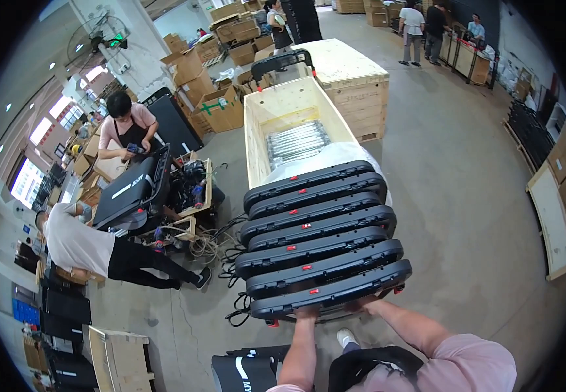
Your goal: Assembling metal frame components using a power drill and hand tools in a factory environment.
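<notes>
Directly ahead of me stand several black treadmill-like units (325, 251), packed one behind another on edge, each with a curved plastic end and a small red part. The nearest unit (355, 285) has both my arms reaching to its lower edge. My left hand (306, 313) is at the middle of that edge, its fingers hidden behind or under the unit. Further right, my right hand (364, 303) reaches beneath the same edge, and its fingers are hidden too. Dark cables (229, 264) with loops hang at the left side of the row.
Beyond the row stands an open wooden crate (254, 130) holding silvery metal bars (298, 140). A closed wooden crate (351, 62) adjoins it. To the left, two people work at a black treadmill (126, 193). Wooden panels (552, 222) lean at the right. A black printed panel (247, 372) lies near my feet.
</notes>
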Demonstrator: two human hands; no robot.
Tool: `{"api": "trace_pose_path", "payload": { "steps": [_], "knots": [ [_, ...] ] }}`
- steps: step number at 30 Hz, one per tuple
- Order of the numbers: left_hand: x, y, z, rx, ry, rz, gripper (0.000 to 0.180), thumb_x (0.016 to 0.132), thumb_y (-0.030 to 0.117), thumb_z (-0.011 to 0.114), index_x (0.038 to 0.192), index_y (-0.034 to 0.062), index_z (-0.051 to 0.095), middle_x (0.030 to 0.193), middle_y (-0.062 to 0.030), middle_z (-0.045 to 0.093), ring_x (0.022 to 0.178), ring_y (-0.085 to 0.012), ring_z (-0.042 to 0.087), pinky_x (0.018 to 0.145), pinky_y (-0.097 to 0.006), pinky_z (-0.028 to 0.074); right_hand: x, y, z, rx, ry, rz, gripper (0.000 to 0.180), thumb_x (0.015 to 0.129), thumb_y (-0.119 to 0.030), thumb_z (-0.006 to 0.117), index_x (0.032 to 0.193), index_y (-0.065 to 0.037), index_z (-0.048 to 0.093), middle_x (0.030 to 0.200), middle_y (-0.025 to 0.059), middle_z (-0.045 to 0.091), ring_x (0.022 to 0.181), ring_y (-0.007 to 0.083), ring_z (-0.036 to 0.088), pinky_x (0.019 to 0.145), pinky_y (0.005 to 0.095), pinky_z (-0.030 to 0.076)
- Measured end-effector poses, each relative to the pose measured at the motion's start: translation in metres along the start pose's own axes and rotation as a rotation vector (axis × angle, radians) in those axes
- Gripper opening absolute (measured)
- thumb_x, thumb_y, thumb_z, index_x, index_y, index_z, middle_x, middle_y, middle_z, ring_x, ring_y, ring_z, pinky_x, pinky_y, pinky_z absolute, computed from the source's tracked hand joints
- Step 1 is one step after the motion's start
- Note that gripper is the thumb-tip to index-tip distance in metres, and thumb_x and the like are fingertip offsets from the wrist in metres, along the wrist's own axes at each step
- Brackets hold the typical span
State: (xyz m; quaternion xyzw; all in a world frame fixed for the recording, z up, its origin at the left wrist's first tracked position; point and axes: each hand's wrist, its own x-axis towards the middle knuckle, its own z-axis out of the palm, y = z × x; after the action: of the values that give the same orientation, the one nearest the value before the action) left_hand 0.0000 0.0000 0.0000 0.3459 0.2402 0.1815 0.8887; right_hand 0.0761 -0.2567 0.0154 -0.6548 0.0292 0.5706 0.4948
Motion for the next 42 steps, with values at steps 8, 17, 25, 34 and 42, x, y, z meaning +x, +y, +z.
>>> {"api": "trace_pose_path", "payload": {
  "steps": [8,17,25,34,42],
  "knots": [
    [-0.208,-0.094,-0.132,0.949,0.379,-0.911,0.033,0.099,0.035,0.057,0.116,0.0072,0.065,0.107,-0.0114,0.065,0.088,-0.033,0.067,0.076,-0.046,0.057,-0.066,0.209,-0.189,-1.283,0.088,-0.174,0.023,0.085,-0.028,0.064,0.089,-0.01,0.077,0.099,0.0142,0.076,0.087,0.0303,0.074,0.076,0.0452,0.059],
    [-0.135,-0.142,-0.023,1.42,0.045,-0.798,0.04,0.096,0.04,0.05,0.101,0.007,0.072,0.084,-0.0082,0.071,0.069,-0.0221,0.066,0.063,-0.038,0.053,-0.145,0.208,-0.272,-0.241,0.558,0.305,0.026,0.088,-0.021,0.06,0.092,-0.001,0.076,0.084,0.0177,0.075,0.073,0.0277,0.072,0.065,0.0384,0.057],
    [-0.084,-0.317,0.185,1.672,-0.221,-0.402,0.046,0.097,0.042,0.054,0.118,0.0055,0.073,0.11,-0.0162,0.075,0.101,-0.0302,0.071,0.089,-0.043,0.055,-0.168,0.18,-0.407,-0.013,0.403,-0.055,0.031,0.088,-0.015,0.061,0.111,-0.001,0.075,0.092,0.0134,0.076,0.077,0.0201,0.071,0.074,0.0347,0.057],
    [-0.008,-0.398,0.416,1.694,-0.667,-0.34,0.05,0.097,0.041,0.051,0.132,0.0098,0.068,0.133,-0.0216,0.066,0.126,-0.0391,0.061,0.108,-0.046,0.048,-0.234,0.266,-0.601,0.372,0.861,0.032,0.029,0.091,-0.013,0.06,0.112,0.003,0.071,0.09,0.0138,0.073,0.069,0.0194,0.07,0.058,0.0329,0.054],
    [0.111,-0.47,0.421,2.015,-0.719,-0.594,0.049,0.095,0.036,0.049,0.122,0.0016,0.072,0.134,-0.022,0.065,0.127,-0.0406,0.06,0.11,-0.045,0.047,-0.261,0.328,-0.66,0.286,0.734,0.158,0.02,0.088,-0.013,0.062,0.098,0.002,0.072,0.072,0.0118,0.071,0.056,0.0231,0.068,0.049,0.0366,0.052]
  ]
}}
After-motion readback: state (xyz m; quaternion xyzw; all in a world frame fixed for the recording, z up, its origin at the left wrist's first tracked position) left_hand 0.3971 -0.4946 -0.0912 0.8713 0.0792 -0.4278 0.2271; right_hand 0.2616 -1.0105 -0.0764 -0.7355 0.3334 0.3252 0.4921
